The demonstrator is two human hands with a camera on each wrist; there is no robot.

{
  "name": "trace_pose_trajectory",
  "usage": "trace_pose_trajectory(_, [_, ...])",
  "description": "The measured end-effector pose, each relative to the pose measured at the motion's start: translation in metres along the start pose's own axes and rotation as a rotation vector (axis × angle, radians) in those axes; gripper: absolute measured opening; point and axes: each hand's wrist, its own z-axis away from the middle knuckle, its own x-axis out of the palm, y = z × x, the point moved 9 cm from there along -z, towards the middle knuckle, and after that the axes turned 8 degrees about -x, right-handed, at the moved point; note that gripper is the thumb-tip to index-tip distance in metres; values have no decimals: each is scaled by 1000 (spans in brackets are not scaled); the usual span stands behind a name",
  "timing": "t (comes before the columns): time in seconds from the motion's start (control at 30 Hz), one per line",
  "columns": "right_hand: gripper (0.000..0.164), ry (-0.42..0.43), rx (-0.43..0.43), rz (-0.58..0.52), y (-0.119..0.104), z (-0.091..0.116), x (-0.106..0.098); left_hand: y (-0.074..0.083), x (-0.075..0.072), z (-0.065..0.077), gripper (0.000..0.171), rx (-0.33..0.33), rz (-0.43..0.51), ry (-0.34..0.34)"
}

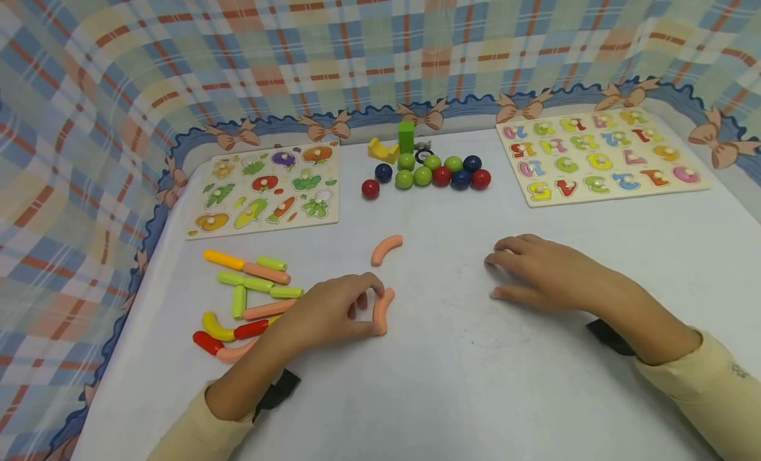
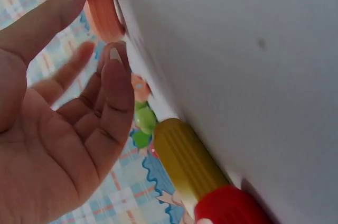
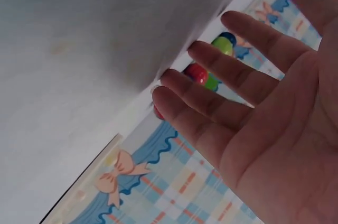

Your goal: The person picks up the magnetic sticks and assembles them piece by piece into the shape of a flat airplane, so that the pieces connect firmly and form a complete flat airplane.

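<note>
Through the head camera, I'm watching the left hand (image 1: 329, 314) pinching a curved peach piece (image 1: 382, 316) on the table (image 1: 452, 401). Left wrist: that piece is sitting between thumb (image 2: 53, 20) and fingertip (image 2: 117, 68). Right wrist: the right hand (image 3: 272, 123) is showing spread fingers.

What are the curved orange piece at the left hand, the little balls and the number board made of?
Curved orange piece: perhaps painted wood or plastic, low sheen; the left wrist view shows faint lengthwise ridges, no grain.
Balls: glossy painted wood or hard plastic, judging by bright highlights; I can't tell which.
Number board: probably thin wood, matte, going by its pale cream base.
</note>
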Motion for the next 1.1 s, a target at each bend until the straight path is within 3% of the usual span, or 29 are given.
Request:
trace_pose_trajectory(0.17, [42,33,-77,-90,2,-33,-11,17,1,4,34,107,-68,33])
trace_pose_trajectory(0.37, [34,-47,-156,-408,8,-85,-8,27,5,2,29,144,-124,50])
trace_pose_trajectory(0.47, [32,-71,-160,-481,4,-111,-5,28,7,1,30,147,-142,50])
trace_pose_trajectory(0.73, [26,-61,-159,-439,-10,-157,-3,39,1,-7,27,203,-265,209])
trace_pose_trajectory(1.1, [10,-43,-189,-401,-24,-173,-2,38,-6,-15,19,242,-352,306])
